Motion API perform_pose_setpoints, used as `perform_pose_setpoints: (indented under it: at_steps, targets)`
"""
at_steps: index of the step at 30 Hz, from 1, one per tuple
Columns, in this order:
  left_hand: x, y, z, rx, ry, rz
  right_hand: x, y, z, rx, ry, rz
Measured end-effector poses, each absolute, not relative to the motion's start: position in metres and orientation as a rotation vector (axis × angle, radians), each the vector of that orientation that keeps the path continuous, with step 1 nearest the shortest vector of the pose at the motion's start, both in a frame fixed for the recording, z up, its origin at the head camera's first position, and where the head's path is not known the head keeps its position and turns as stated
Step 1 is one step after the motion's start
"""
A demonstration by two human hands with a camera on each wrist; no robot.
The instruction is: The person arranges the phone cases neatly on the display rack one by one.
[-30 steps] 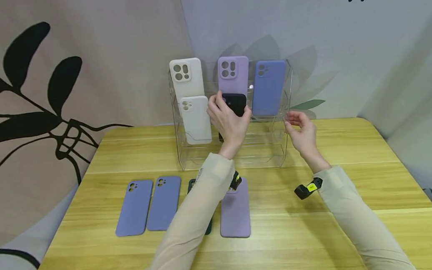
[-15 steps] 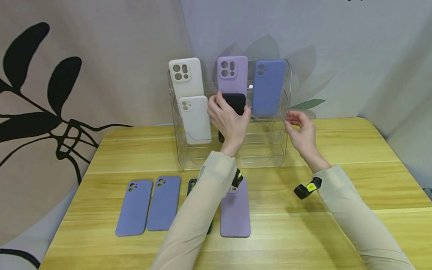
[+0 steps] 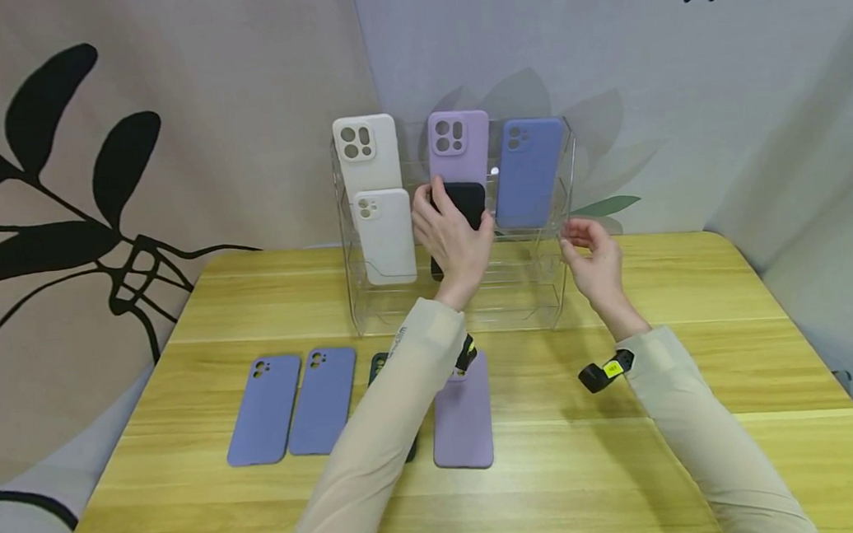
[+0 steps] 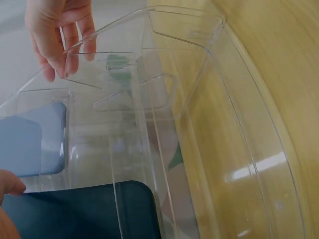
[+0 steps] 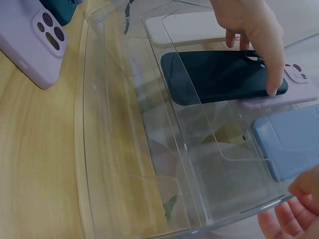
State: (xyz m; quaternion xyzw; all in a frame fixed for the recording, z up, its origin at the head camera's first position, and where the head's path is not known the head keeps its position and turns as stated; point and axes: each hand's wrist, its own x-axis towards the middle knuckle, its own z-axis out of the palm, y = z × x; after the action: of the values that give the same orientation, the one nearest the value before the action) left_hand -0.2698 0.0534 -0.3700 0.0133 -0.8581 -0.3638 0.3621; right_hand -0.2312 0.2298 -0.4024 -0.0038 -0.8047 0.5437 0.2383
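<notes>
My left hand (image 3: 456,240) grips a dark teal phone case (image 3: 466,203) by its sides, near the camera-hole end. In the right wrist view this dark case (image 5: 219,77) leans in the front tier of a clear acrylic display rack (image 5: 194,199), before a lilac case (image 3: 459,153). My right hand (image 3: 595,259) pinches the rack's right side edge between thumb and fingers; the left wrist view shows these fingers (image 4: 72,42) at the edge. White cases (image 3: 388,244) stand in the left column, front and back. A blue case (image 3: 531,172) stands at the back right.
On the wooden table (image 3: 597,469) in front of the rack lie two blue-violet cases (image 3: 264,414), a dark case (image 3: 379,364) partly covered by the left sleeve, and a lilac case (image 3: 463,421). A patterned cloth wall (image 3: 252,105) rises behind.
My left hand shifts very slightly with the dark phone case, still holding it in the rack. The right hand keeps its hold on the rack's side.
</notes>
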Motion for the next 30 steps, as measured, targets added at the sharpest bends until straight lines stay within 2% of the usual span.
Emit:
perform_pose_setpoints:
  at_steps: [21,30]
  targets:
    - [-0.254,0.029,-0.351,-0.16,-2.112,-1.008,-0.231,0.226,-0.398,0.004,-2.19,1.537]
    - [-0.24,0.007,-0.349,-0.21,-2.151,-1.01,-0.213,0.212,-0.375,0.034,-2.173,1.503]
